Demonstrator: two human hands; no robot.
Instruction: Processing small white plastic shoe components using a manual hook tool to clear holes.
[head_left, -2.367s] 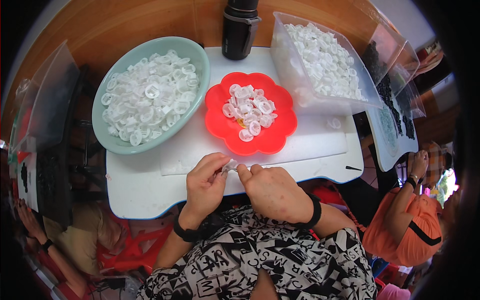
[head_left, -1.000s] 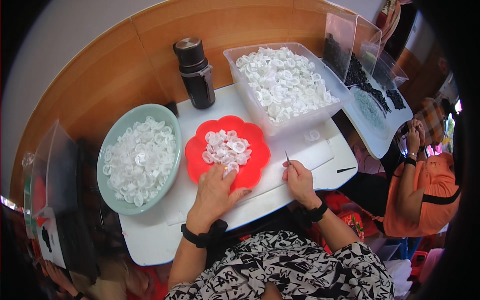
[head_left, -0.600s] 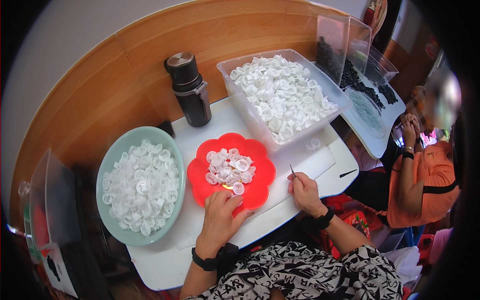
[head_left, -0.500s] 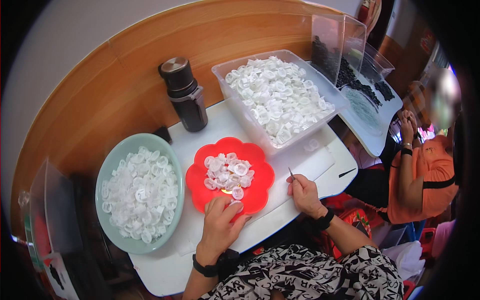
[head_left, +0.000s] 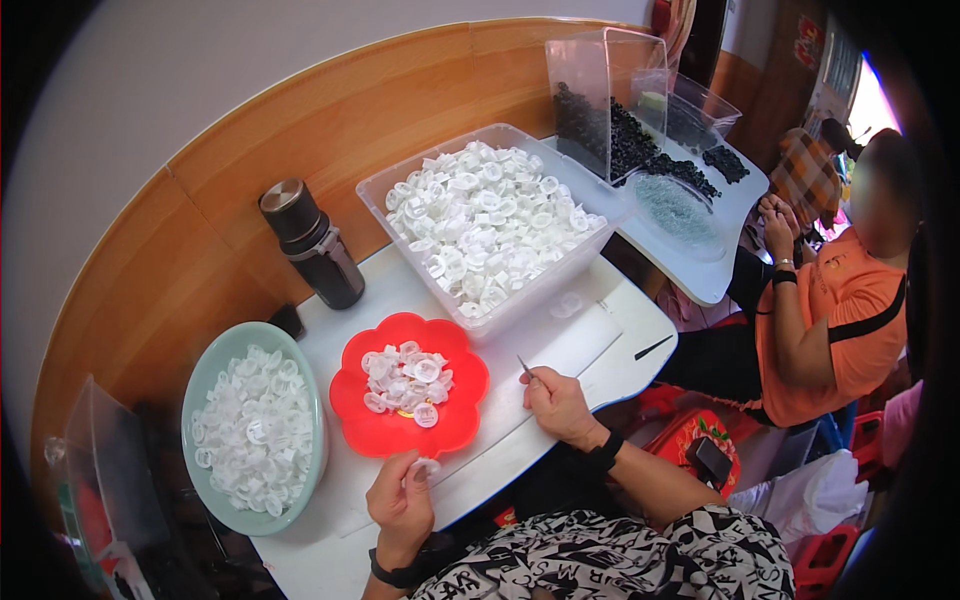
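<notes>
Head view, red bowl, flask beyond

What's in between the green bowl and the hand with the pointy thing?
In the head view, a red flower-shaped dish holding white plastic pieces sits between the green bowl and right hand.

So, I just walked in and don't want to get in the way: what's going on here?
A person is handling small white plastic parts at a table. The left hand holds one white part at the near edge of the red flower-shaped dish; the right hand grips a thin pointed tool, apart from that part. More parts lie in the dish, the pale green basin and the clear bin.
</notes>
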